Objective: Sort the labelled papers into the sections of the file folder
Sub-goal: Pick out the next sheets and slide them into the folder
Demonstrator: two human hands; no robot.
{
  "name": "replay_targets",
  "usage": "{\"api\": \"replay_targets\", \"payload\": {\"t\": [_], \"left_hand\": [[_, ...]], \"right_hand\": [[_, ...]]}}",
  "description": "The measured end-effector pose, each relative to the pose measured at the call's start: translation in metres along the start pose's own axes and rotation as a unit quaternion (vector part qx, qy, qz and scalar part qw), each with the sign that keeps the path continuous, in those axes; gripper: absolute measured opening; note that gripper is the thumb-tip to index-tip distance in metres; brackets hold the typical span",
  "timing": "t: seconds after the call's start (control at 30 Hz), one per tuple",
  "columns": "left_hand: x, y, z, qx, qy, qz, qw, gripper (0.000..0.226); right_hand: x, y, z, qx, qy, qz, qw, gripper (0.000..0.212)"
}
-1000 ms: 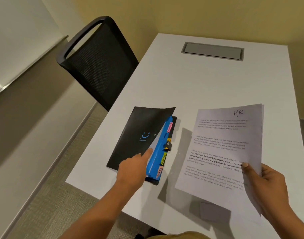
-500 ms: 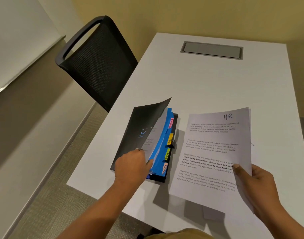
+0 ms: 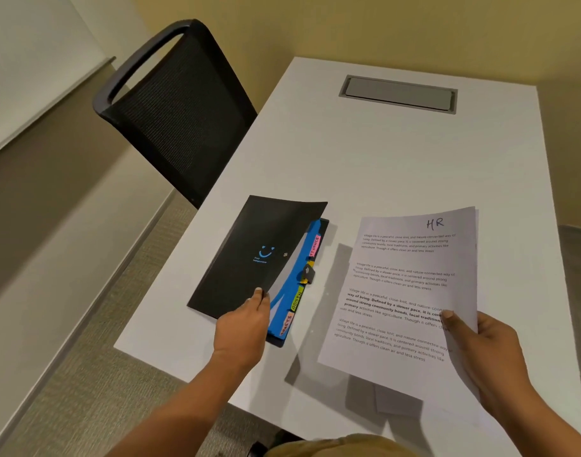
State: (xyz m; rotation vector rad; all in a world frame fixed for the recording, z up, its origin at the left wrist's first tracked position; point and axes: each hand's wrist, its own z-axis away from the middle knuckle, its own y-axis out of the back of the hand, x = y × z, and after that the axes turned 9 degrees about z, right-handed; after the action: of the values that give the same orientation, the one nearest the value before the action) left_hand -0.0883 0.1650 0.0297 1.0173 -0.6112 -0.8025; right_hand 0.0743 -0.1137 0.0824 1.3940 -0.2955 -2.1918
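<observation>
White table (image 3: 398,159) seen from above, with a black expanding file folder (image 3: 249,255) lying near its left front edge. Left hand (image 3: 241,328) pinched shut on the near corner of the folder's black cover, thumb on top, lifting that flap just clear of the blue dividers (image 3: 290,291) beneath. Coloured index tabs (image 3: 295,300) running down the dividers' right edge (pink, yellow, green, pink; lettering mostly too small to read). To the right of the folder, held above the table and tilted toward the camera, a printed sheet marked "HR" (image 3: 411,291) in handwriting at its top right, with four blocks of text below. Right hand (image 3: 483,351) clamped on that sheet's lower right edge, thumb across the front, fingers behind; edges of more sheets just visible behind it. Grey cable hatch (image 3: 398,94) set into the far end of the table. Black mesh chair (image 3: 180,110) standing at the table's left side.
</observation>
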Motion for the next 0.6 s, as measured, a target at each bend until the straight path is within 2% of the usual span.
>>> {"api": "replay_targets", "payload": {"t": [0.13, 0.4, 0.5, 0.6], "left_hand": [[-0.002, 0.004, -0.004, -0.01, 0.006, 0.024, 1.0, 0.078], [-0.013, 0.02, -0.001, 0.071, 0.005, 0.06, 0.996, 0.073], [-0.013, 0.021, -0.002, 0.036, -0.014, 0.041, 0.998, 0.072], [-0.005, 0.02, -0.001, -0.028, -0.019, -0.024, 0.999, 0.05]], "right_hand": [[0.0, 0.002, 0.0, -0.01, -0.01, -0.004, 1.0, 0.009], [-0.022, -0.008, -0.01, -0.016, 0.017, -0.013, 1.0, 0.009], [-0.025, -0.012, -0.012, -0.016, 0.023, 0.0, 1.0, 0.008], [-0.02, -0.012, -0.01, -0.017, 0.021, 0.013, 1.0, 0.012]]}}
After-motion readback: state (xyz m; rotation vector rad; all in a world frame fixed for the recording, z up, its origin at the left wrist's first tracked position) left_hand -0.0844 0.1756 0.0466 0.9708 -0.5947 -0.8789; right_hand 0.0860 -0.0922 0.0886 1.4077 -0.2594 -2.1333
